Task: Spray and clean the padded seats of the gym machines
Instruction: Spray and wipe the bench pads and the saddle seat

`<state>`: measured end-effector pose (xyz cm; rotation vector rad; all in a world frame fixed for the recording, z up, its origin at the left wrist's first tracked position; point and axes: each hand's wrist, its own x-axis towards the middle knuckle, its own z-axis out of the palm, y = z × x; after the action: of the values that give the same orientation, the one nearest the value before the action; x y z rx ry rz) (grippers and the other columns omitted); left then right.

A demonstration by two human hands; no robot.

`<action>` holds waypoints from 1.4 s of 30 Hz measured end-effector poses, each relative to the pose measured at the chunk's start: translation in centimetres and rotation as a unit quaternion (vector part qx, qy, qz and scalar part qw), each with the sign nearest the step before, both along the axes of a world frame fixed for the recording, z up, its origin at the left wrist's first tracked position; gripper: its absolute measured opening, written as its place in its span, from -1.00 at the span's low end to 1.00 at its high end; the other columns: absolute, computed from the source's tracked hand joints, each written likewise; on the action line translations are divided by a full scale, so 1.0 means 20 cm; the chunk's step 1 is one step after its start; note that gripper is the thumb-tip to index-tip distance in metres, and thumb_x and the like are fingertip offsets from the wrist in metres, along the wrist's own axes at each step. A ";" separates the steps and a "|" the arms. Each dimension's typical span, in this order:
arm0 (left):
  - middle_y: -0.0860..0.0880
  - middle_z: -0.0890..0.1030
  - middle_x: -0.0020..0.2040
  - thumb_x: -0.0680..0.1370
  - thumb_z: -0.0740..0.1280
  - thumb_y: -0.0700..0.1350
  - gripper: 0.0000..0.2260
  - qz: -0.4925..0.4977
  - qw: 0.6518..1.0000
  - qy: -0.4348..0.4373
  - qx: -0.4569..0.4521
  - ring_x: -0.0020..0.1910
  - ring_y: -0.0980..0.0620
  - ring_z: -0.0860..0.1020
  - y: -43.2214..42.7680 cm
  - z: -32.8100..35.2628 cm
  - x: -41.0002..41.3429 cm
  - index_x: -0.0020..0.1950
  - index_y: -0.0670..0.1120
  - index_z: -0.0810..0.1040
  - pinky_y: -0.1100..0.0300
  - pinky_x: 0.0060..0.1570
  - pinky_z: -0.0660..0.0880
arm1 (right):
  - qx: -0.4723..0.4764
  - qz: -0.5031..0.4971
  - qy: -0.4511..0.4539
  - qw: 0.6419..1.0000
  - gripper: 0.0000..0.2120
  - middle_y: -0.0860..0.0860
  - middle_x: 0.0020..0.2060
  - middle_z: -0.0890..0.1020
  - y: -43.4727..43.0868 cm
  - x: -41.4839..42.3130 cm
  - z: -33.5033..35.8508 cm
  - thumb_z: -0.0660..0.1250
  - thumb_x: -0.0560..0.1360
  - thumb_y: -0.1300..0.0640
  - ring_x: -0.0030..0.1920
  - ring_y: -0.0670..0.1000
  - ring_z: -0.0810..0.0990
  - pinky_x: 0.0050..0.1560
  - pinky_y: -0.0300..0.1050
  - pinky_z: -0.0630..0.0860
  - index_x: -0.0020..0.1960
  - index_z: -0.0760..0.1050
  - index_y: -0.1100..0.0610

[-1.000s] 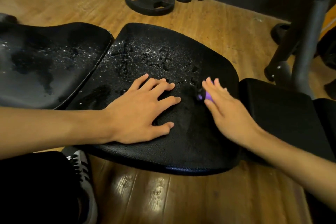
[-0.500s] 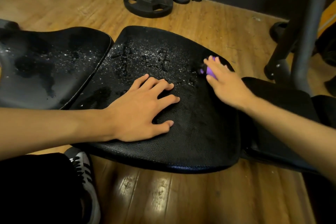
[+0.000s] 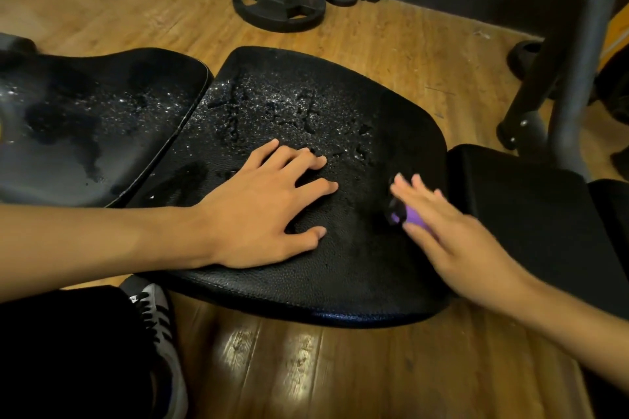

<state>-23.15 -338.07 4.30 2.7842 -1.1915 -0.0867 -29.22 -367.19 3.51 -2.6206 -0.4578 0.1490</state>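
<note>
Seat pad, purple object mostly hidden, blurred

head cam | above, facing forward-down; close over padded seat
</note>
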 end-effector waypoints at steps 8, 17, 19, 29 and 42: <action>-0.05 0.32 0.51 0.54 0.07 0.35 -0.39 -0.002 1.000 0.001 -0.003 0.50 -0.09 0.26 -0.01 0.00 0.01 0.51 0.10 0.38 -0.13 0.59 -0.03 | -0.058 -0.174 -0.006 0.983 -0.54 0.19 0.59 0.10 -0.08 0.71 0.02 0.05 0.72 0.12 0.61 0.15 -0.09 0.56 0.07 -0.15 0.58 0.15 0.22; -0.01 0.28 0.51 0.53 0.02 0.37 -0.38 -0.004 1.000 -0.004 -0.002 0.50 -0.06 0.24 0.00 0.00 0.01 0.52 0.13 0.35 -0.13 0.60 -0.05 | -0.057 -0.167 -0.058 0.983 -0.48 0.13 0.60 0.14 0.14 0.46 -0.06 0.12 0.69 0.16 0.61 0.06 0.00 0.57 0.01 -0.07 0.60 0.09 0.21; -0.01 0.28 0.52 0.53 0.00 0.37 -0.37 -0.004 1.000 -0.005 0.001 0.51 -0.05 0.24 0.00 -0.01 0.01 0.53 0.14 0.34 -0.14 0.59 -0.04 | -0.035 -0.132 -0.047 0.989 -0.48 0.09 0.60 0.14 0.23 0.26 -0.04 0.13 0.69 0.15 0.61 0.01 0.00 0.56 -0.07 -0.07 0.60 0.10 0.19; -0.05 0.40 0.48 0.56 0.01 0.30 -0.42 0.008 0.999 -0.046 -0.007 0.44 -0.08 0.36 0.09 0.03 0.01 0.47 0.08 0.45 -0.18 0.57 0.07 | -0.041 -0.005 -0.053 0.998 -0.48 -0.08 0.59 0.14 0.35 -0.01 -0.03 0.07 0.68 -0.01 0.58 -0.21 0.00 0.55 -0.31 -0.08 0.61 0.13 0.07; -0.09 0.41 0.47 0.63 -0.04 0.32 -0.39 0.125 0.985 -0.094 0.070 0.41 -0.17 0.37 0.76 0.10 0.21 0.51 0.04 0.43 -0.24 0.50 0.16 | -0.033 -0.043 -0.060 0.997 -0.48 -0.15 0.57 0.11 0.41 0.00 -0.04 0.13 0.67 0.04 0.57 -0.26 -0.03 0.58 -0.25 -0.07 0.60 0.12 0.03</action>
<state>-18.97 -322.85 6.22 3.0996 -0.8887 0.1207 -29.27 -358.98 2.72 -2.7193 -0.3863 -0.0205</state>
